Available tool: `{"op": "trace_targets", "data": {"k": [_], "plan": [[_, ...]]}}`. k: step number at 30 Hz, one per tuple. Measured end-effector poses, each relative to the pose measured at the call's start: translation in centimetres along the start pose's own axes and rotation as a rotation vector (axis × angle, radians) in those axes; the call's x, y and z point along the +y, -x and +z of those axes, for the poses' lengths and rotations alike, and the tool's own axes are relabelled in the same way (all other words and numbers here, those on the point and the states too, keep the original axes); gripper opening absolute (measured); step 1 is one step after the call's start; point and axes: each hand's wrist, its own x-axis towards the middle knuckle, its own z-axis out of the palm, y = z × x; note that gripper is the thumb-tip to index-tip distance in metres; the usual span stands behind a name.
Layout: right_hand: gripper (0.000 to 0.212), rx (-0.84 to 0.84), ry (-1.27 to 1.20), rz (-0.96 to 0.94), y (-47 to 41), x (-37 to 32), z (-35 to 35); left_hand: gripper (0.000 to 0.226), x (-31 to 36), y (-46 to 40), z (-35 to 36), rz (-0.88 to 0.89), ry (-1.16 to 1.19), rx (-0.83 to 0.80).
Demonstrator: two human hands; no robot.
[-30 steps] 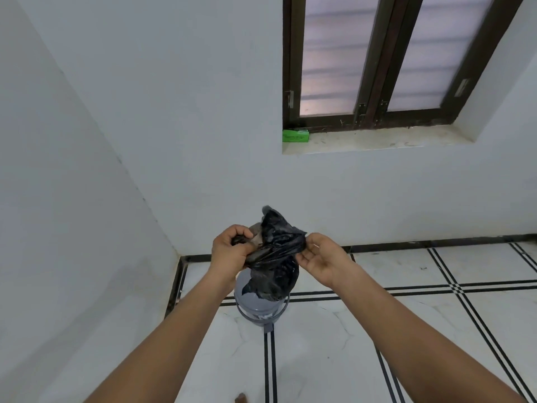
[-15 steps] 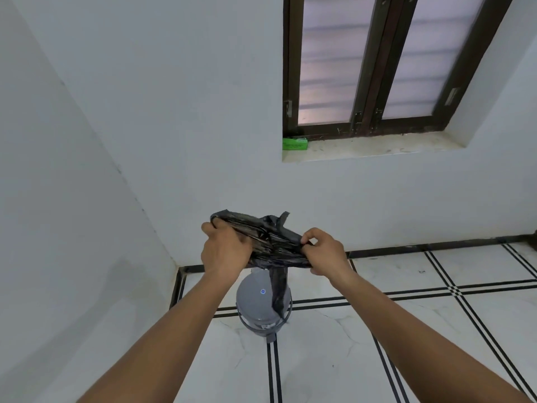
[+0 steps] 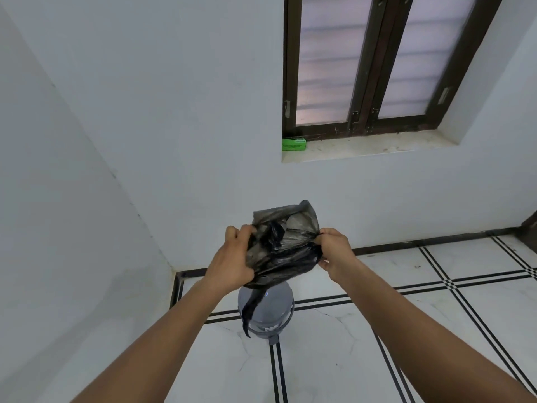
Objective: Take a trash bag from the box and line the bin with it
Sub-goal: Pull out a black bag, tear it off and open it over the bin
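Note:
A crumpled black trash bag (image 3: 283,248) hangs in the air between both hands, partly spread, with one thin strip dangling down. My left hand (image 3: 234,260) grips its left side and my right hand (image 3: 334,251) pinches its right edge. Directly below stands the grey bin (image 3: 270,311) on the tiled floor, its top partly hidden by the bag. The green box (image 3: 294,144) lies on the left end of the window sill, far from both hands.
White walls meet in a corner at the left, close behind the bin. A dark-framed window (image 3: 377,62) sits above the sill (image 3: 377,146). White floor tiles with black stripe lines (image 3: 406,289) spread to the right and toward me.
The bag was stretched flat between the hands half a second ago; now it has bunched and puffed open, with a flap standing up. The hands have rotated slightly and stay above the bin.

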Motion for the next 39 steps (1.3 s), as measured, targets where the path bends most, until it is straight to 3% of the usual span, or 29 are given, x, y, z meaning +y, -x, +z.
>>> {"op": "trace_targets", "data": {"k": [3,5,6,9,11,13,17,19,21,25,28,33,36,39], "plan": [[0.02,-0.047,0.069,0.029,0.3,0.0,0.5,0.064,0.3,0.1,-0.4,-0.03,0.475,-0.128],[0.029,-0.14,0.06,0.033,0.7,0.0,0.9,0.064,0.7,-0.5,-0.5,-0.243,0.822,-0.117],[0.034,-0.214,0.059,0.025,0.8,0.1,1.2,0.071,0.8,-0.8,-0.4,-0.34,0.885,-0.089],[0.05,-0.439,0.058,-0.04,1.1,0.5,1.6,0.054,0.8,-1.4,-0.2,-0.374,0.57,0.051],[0.051,-0.505,0.112,-0.114,1.0,0.6,1.2,0.039,0.3,-1.3,-0.4,-0.277,0.366,0.131],[0.046,-0.546,0.248,-0.179,1.0,0.3,0.3,0.042,-0.8,-1.2,-0.7,-0.165,0.222,0.161],[0.045,-0.347,0.85,-0.274,1.2,-0.6,-0.4,0.05,-2.7,-1.1,-1.8,-0.071,-0.105,0.181],[0.037,-0.112,1.235,-0.38,0.9,0.0,-0.1,0.047,-3.1,-1.0,-2.0,-0.061,-0.209,0.232],[0.024,0.111,1.433,-0.483,0.9,0.7,-0.1,0.049,-3.5,-1.0,-2.1,-0.077,-0.288,0.27],[0.032,0.276,1.44,-0.446,1.1,1.2,-0.2,0.076,-4.8,-0.6,-1.9,-0.016,-0.457,0.277],[0.042,0.281,1.338,-0.443,0.9,1.4,-0.1,0.084,-5.5,-0.4,-1.6,0.012,-0.48,0.201],[0.062,0.11,1.095,-0.427,1.3,0.9,1.8,0.098,-3.5,-1.4,-2.0,-0.143,-0.149,0.126],[0.053,0.21,0.998,-0.753,2.6,1.0,3.0,0.085,-1.4,-1.1,-2.6,-0.032,-0.103,0.379],[0.05,0.312,1.145,-1.126,2.5,2.1,2.8,0.071,-1.2,-0.3,-2.4,0.161,-0.058,0.65]]}}
